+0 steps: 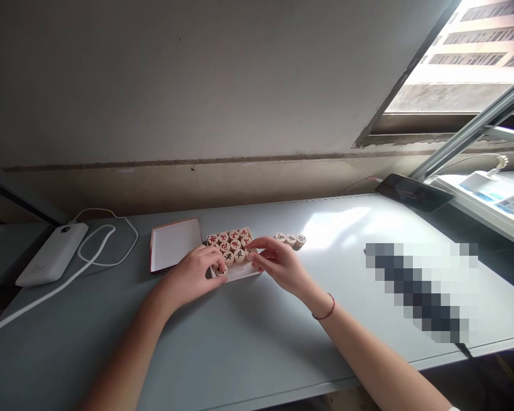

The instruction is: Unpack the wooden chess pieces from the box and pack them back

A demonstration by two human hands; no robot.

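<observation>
A shallow box (245,274) on the desk holds rows of round Chinese chess pieces (235,244), with red characters at the back and black ones nearer me. At the box's front left corner, my left hand (197,271) is closed on a chess piece (221,269) between thumb and fingers. My right hand (278,260) pinches at the box's right side, its fingertips on a chess piece (249,253) partly hidden by them. Beyond my right hand stand three more black-character pieces (290,240) in a row on the desk.
The box lid (175,244) lies inside-up left of the box. A white power bank (53,254) with a white cable (64,291) is at the far left. A phone (413,192) leans at the back right beside a shelf frame (466,134). A pixelated dark object (415,291) lies on the right.
</observation>
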